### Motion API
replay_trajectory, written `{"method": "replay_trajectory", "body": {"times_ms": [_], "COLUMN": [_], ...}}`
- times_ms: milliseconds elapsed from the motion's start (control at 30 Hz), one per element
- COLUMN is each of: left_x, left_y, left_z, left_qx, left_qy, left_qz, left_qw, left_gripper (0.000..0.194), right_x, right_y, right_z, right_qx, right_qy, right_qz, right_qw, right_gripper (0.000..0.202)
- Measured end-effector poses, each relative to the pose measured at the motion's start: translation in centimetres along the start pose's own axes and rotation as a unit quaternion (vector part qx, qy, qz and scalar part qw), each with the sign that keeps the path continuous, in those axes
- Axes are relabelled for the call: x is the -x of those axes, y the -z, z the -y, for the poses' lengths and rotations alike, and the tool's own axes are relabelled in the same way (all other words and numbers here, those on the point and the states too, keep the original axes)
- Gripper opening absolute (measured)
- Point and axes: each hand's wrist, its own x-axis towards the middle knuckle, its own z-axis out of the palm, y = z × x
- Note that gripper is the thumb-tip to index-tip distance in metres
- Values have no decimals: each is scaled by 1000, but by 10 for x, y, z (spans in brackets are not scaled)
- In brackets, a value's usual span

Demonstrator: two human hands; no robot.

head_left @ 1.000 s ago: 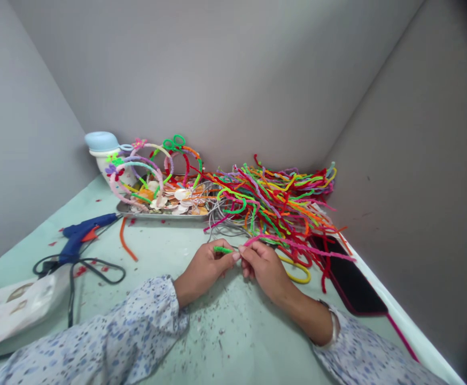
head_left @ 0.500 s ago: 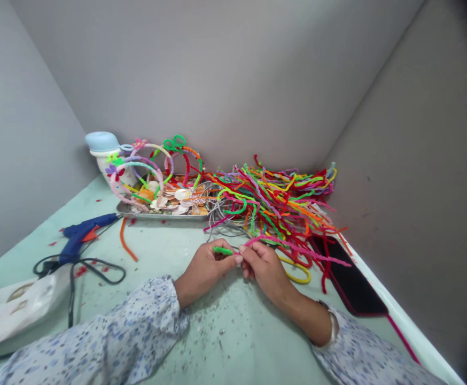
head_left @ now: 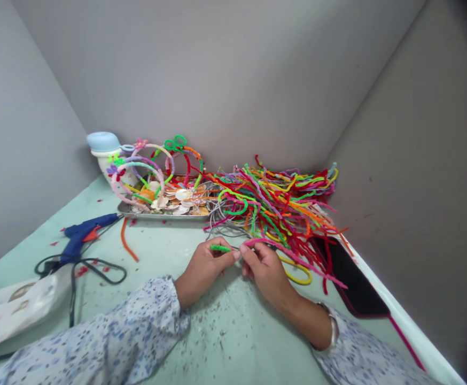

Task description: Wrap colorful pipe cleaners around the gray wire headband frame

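Two hands: they meet above the pale green table (head_left: 253, 347), thumbs close together, whether touching I cannot tell.
Left hand (head_left: 205, 266): its thumb and finger are pinched narrow on the green fuzzy stick (head_left: 220, 248).
Right hand (head_left: 266, 271): its thumb and finger are pinched narrow on the pink fuzzy stick (head_left: 297, 258).
Green fuzzy stick: a short bit shows over the left fingers; the rest is hidden.
Pink fuzzy stick: it goes over the right hand and down to the black phone (head_left: 357, 291). I cannot tell if it joins the green one.
Yellow loop (head_left: 301, 282): it lies just beside the right hand.
Big fuzzy pile (head_left: 273, 200): red, green, orange, purple and more, all messy, behind the hands.
Gray wires (head_left: 227, 231): they curl between the pile and the tray.
Metal tray (head_left: 165, 217): it has shells (head_left: 182, 194) in it.
Fuzzy hoops (head_left: 137, 165): they stand up at the tray, some with little flowers.
White bottle (head_left: 112, 164): it leans behind the hoops, with a blue lid (head_left: 103, 141).
Blue glue gun (head_left: 73, 247): it lies left of the hands, near a black cord (head_left: 111, 282).
Orange stick (head_left: 126, 244): it is bent, in front of the tray.
Plastic bag (head_left: 25, 307): it lies at the far left.
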Motion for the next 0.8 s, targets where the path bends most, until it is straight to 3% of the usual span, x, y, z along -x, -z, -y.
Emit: {"method": "replay_trajectory", "body": {"times_ms": [800], "left_x": [-2], "left_y": [0], "left_z": [1], "left_qx": [0], "left_qy": [1], "left_qz": [17], "left_qw": [1000], "left_gripper": [23], "right_x": [0], "right_y": [-1], "right_z": [6], "right_qx": [-9], "right_qy": [-13], "right_qz": [-22], "right_qw": [1000], "right_gripper": [27]}}
